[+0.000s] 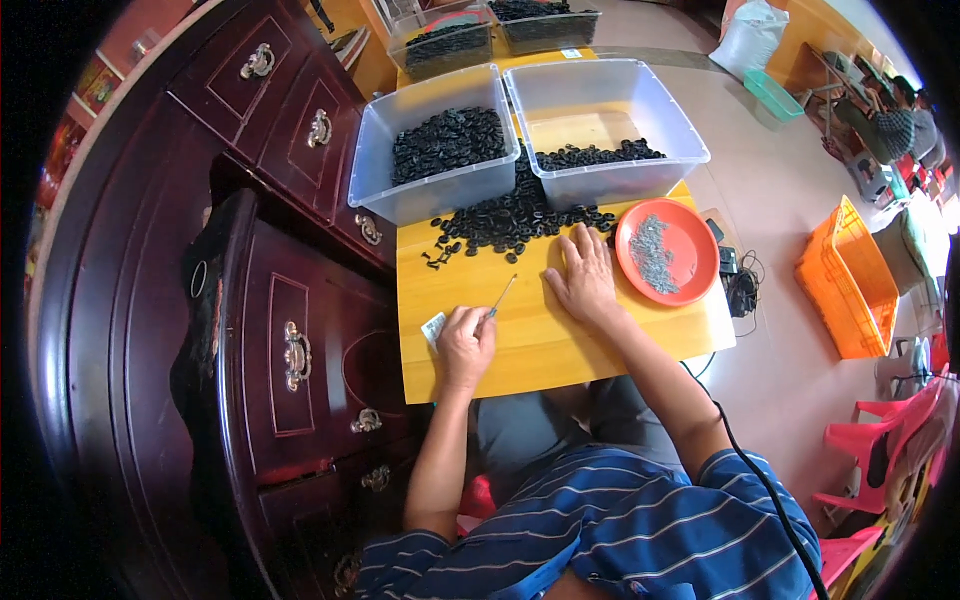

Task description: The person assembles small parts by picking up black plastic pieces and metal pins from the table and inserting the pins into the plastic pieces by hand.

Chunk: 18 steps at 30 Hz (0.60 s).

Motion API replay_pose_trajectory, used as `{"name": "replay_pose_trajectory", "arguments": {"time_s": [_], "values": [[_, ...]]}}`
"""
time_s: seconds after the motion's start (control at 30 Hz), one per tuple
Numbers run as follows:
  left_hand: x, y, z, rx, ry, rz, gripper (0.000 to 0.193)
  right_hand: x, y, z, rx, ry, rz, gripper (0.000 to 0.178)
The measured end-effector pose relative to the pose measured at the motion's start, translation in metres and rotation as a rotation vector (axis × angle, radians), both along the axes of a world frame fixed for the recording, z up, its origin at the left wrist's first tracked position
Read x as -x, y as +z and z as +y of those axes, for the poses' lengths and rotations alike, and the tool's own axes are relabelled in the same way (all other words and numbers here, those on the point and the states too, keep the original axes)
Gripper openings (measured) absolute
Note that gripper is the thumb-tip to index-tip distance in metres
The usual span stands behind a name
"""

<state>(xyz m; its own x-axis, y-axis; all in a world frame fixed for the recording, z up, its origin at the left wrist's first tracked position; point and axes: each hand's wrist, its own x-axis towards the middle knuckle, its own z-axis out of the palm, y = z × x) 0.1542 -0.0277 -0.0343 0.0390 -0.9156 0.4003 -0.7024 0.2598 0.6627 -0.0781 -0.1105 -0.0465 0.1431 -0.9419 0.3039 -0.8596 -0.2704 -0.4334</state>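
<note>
My left hand (pixel 467 342) is closed around the handle of a thin screwdriver-like tool (pixel 503 296), whose narrow shaft points up and to the right over the yellow table (pixel 530 352). Palm down on the tabletop, my right hand (pixel 585 277) has its fingers spread, and the fingertips reach the edge of a heap of small black oval rings (pixel 500 220). Right of that hand sits a round red plate (pixel 697 262) with a pile of small grey metal pieces (pixel 652 255). A few black bits (pixel 437 259) lie loose at the heap's left end.
Two clear plastic bins (pixel 430 190) (pixel 620 182) with black rings stand behind the heap. Smaller bins (pixel 440 50) are farther back. A dark wooden drawer cabinet (pixel 290 250) borders the left side. On the right floor are an orange crate (pixel 845 280), a black cable (pixel 741 292) and pink chairs (pixel 880 440).
</note>
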Motion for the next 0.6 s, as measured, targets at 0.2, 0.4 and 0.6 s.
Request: {"name": "replay_pose_trajectory", "arguments": {"time_s": [0.2, 0.4, 0.6], "values": [[-0.002, -0.005, -0.001, 0.014, -0.004, -0.008, 0.011, 0.013, -0.003, 0.002, 0.124, 0.094, -0.127, 0.057], [-0.002, -0.005, 0.000, 0.027, -0.005, -0.027, 0.013, 0.038, 0.002, 0.013, 0.188, -0.069, -0.241, 0.053], [-0.003, 0.001, 0.002, 0.018, -0.015, 0.026, 0.017, 0.045, -0.002, 0.006, 0.159, -0.062, -0.281, 0.060]]}}
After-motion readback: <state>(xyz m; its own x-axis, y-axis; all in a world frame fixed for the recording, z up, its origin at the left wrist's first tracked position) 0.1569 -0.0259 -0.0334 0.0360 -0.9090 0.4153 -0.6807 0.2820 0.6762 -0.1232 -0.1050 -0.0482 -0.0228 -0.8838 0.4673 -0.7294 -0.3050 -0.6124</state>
